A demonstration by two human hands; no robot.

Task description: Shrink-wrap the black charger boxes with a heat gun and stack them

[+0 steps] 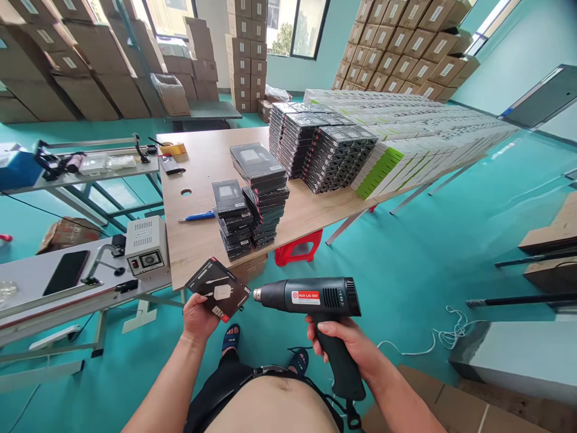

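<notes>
My left hand [201, 317] grips a flat black box [218, 290] by its lower left edge; a white charger and cable are printed on its face. In my right hand [340, 338] is a dark heat gun [311, 296] with a red and white label, my fingers wrapped round its handle. The gun's metal nozzle points left and stands close to the right corner of the box. On the wooden table [198, 162] ahead are a short stack of black boxes [233, 219] and a taller stack [261, 180] behind it.
A blue utility knife [196, 216] and yellow tape [173, 148] lie on the table. Larger stacks of black boxes [315, 144] adjoin long rows of white boxes [419, 150]. A red stool [298, 248] stands below. At left is a beige control unit [146, 248] on a bench.
</notes>
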